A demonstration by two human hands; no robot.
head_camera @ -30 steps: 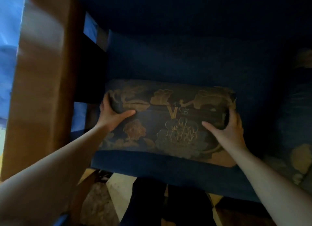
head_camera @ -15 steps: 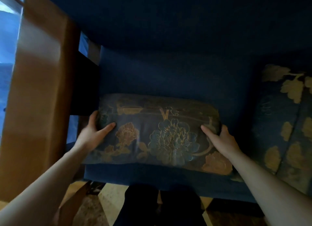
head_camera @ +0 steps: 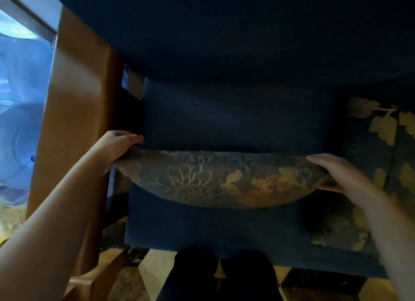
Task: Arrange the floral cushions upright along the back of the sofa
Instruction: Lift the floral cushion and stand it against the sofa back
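Observation:
A dark blue floral cushion (head_camera: 224, 181) with gold flowers hangs lifted above the blue sofa seat (head_camera: 202, 231), seen nearly edge-on. My left hand (head_camera: 116, 146) grips its left corner and my right hand (head_camera: 336, 172) holds its right end. The sofa back (head_camera: 235, 118) rises just behind it. Another floral cushion (head_camera: 381, 143) stands at the right against the back, and a third floral cushion (head_camera: 339, 228) lies low on the seat under my right forearm.
A wooden armrest (head_camera: 76, 121) runs along the sofa's left side, close to my left hand. A window (head_camera: 20, 121) with blue light is beyond it. My dark trouser legs (head_camera: 224, 276) stand on a patterned floor at the seat's front edge.
The cushion rested flat on the seat with its face up; both hands have now lifted it and turned it so its edge shows. The view tilted and pulled back a little.

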